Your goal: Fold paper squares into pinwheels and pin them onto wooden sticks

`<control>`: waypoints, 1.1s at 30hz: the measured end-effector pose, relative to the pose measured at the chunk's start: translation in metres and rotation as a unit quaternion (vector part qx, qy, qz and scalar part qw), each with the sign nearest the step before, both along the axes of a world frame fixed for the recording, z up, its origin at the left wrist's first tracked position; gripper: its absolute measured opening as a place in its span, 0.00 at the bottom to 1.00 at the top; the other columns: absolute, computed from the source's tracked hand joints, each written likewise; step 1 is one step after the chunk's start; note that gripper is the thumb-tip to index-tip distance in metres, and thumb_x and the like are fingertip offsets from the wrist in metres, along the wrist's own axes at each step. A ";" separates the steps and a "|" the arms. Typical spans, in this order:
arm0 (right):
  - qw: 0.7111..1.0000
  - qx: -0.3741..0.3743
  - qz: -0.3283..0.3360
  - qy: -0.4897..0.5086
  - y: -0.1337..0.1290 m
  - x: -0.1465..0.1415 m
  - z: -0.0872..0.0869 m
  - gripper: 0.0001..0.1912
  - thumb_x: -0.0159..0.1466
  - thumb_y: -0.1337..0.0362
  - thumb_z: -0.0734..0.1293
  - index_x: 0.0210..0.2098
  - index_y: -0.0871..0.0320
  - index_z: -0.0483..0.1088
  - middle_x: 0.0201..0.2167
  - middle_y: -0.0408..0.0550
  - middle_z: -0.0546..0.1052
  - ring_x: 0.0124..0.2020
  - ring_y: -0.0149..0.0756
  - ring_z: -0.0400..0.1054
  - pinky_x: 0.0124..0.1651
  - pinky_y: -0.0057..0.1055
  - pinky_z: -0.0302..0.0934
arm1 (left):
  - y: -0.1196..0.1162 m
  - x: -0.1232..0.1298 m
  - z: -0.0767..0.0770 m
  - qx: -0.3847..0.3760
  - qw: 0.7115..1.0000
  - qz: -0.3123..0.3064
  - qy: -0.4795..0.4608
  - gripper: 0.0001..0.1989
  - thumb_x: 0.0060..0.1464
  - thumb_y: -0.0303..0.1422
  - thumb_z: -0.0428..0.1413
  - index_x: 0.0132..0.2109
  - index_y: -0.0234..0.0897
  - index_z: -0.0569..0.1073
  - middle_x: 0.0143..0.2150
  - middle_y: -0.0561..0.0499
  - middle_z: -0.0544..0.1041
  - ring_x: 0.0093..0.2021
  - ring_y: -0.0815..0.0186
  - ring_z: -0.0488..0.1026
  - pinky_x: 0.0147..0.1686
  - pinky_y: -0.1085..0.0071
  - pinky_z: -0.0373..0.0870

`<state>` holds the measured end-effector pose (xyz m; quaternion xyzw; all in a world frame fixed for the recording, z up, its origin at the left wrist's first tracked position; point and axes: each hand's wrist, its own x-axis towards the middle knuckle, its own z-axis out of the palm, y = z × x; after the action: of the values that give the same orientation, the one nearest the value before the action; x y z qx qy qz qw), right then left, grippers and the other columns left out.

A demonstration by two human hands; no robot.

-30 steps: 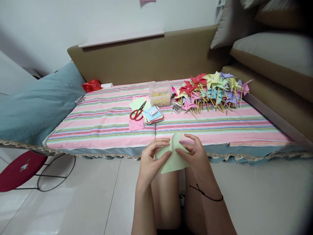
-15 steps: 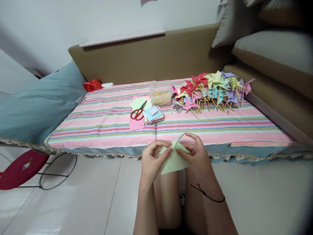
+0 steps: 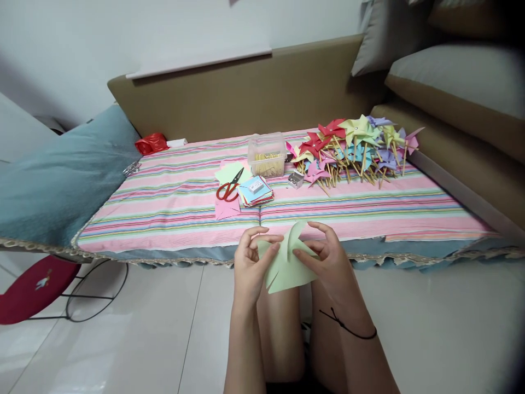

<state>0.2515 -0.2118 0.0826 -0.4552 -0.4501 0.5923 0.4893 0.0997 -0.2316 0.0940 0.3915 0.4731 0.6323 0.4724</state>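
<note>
A pale green paper sheet (image 3: pixel 289 276), slit from its corners, is held up between both hands above my knees. My left hand (image 3: pixel 254 262) pinches its left side, thumb on the front near the centre. With thumb and fingers my right hand (image 3: pixel 326 262) grips the right side, its index finger raised at the upper flap. One strip of the paper curls inward toward the middle. Beyond the hands lie red-handled scissors (image 3: pixel 228 190), a stack of coloured paper squares (image 3: pixel 262 197) with a small box on top, and pink paper (image 3: pixel 227 209).
A clear plastic tub (image 3: pixel 267 158) of thin sticks stands behind the paper stack. Beside it is a small open box (image 3: pixel 296 179) of metal bits. Finished paper pinwheels (image 3: pixel 356 145) pile up at right. A red stool (image 3: pixel 39 287) stands on the floor at left.
The upper strip has bent over toward the paper's centre, and a slit at the lower left has opened. My left index finger has lifted a little.
</note>
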 end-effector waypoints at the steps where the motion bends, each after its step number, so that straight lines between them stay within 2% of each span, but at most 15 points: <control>1: 1.000 -0.001 0.001 0.000 0.000 0.000 0.001 0.35 0.53 0.56 0.75 0.55 0.52 0.59 0.31 0.45 0.82 0.32 0.41 0.76 0.32 0.31 0.67 | 0.000 0.001 0.000 0.000 1.000 0.008 0.002 0.17 0.49 0.32 0.66 0.45 0.41 0.70 0.37 0.49 0.82 0.41 0.62 0.77 0.41 0.68 0.70; 8: 1.000 -0.004 0.004 -0.005 -0.001 -0.002 0.001 0.34 0.52 0.56 0.76 0.54 0.51 0.59 0.31 0.44 0.82 0.32 0.40 0.76 0.32 0.31 0.67 | 0.001 0.003 -0.001 -0.012 0.999 0.028 0.026 0.20 0.44 0.30 0.67 0.45 0.41 0.71 0.37 0.53 0.78 0.40 0.65 0.75 0.42 0.69 0.69; 13: 1.000 0.013 0.011 -0.019 0.000 0.000 -0.001 0.34 0.53 0.56 0.75 0.55 0.52 0.59 0.30 0.43 0.81 0.34 0.40 0.75 0.35 0.32 0.66 | 0.000 0.003 0.000 0.009 0.997 0.012 0.071 0.04 0.50 0.33 0.64 0.34 0.38 0.79 0.37 0.49 0.78 0.41 0.63 0.74 0.43 0.68 0.69; 16: 0.999 0.017 0.010 -0.024 0.000 0.000 -0.002 0.34 0.53 0.57 0.75 0.55 0.53 0.59 0.29 0.43 0.81 0.33 0.40 0.75 0.35 0.32 0.66 | 0.001 0.002 0.001 0.029 0.995 0.007 0.093 0.02 0.48 0.31 0.65 0.31 0.38 0.80 0.36 0.48 0.77 0.42 0.61 0.74 0.45 0.66 0.69; 20: 1.000 0.007 0.011 -0.012 0.000 -0.001 -0.002 0.34 0.53 0.57 0.75 0.55 0.51 0.59 0.30 0.43 0.81 0.33 0.41 0.75 0.34 0.32 0.66 | 0.001 0.002 -0.001 0.002 0.991 0.031 0.129 0.06 0.46 0.31 0.66 0.34 0.39 0.79 0.38 0.49 0.78 0.43 0.61 0.74 0.46 0.66 0.68; 22: 1.000 0.002 0.014 -0.007 -0.001 -0.001 -0.001 0.34 0.53 0.57 0.75 0.55 0.50 0.59 0.30 0.42 0.81 0.33 0.41 0.76 0.34 0.32 0.66 | 0.001 0.003 -0.003 -0.025 0.990 0.038 0.132 0.08 0.45 0.31 0.66 0.35 0.39 0.78 0.37 0.50 0.78 0.41 0.61 0.74 0.43 0.67 0.68; 25: 1.000 0.002 0.016 -0.011 -0.001 -0.001 -0.001 0.33 0.53 0.57 0.75 0.55 0.50 0.59 0.30 0.42 0.81 0.33 0.41 0.75 0.34 0.33 0.67 | 0.000 0.003 -0.004 -0.047 0.991 0.034 0.120 0.10 0.45 0.31 0.66 0.37 0.38 0.76 0.36 0.51 0.78 0.37 0.63 0.74 0.38 0.69 0.68; 29: 0.999 0.007 0.022 -0.023 -0.001 -0.001 -0.002 0.34 0.53 0.56 0.75 0.55 0.50 0.59 0.30 0.43 0.80 0.33 0.41 0.75 0.34 0.33 0.66 | -0.001 0.001 -0.003 -0.039 0.995 0.024 0.084 0.16 0.43 0.30 0.66 0.41 0.39 0.73 0.40 0.50 0.78 0.40 0.62 0.75 0.38 0.69 0.69; 33: 0.999 0.008 0.024 -0.026 -0.001 0.000 -0.003 0.34 0.53 0.56 0.75 0.55 0.50 0.59 0.30 0.43 0.81 0.36 0.42 0.76 0.37 0.34 0.67 | -0.003 0.000 0.000 -0.057 0.997 -0.005 0.046 0.19 0.43 0.28 0.66 0.43 0.40 0.70 0.40 0.51 0.77 0.38 0.65 0.75 0.37 0.70 0.69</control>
<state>0.2514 -0.2125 0.0793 -0.4555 -0.4786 0.5880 0.4667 0.0997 -0.2344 0.0937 0.3946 0.5276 0.5833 0.4751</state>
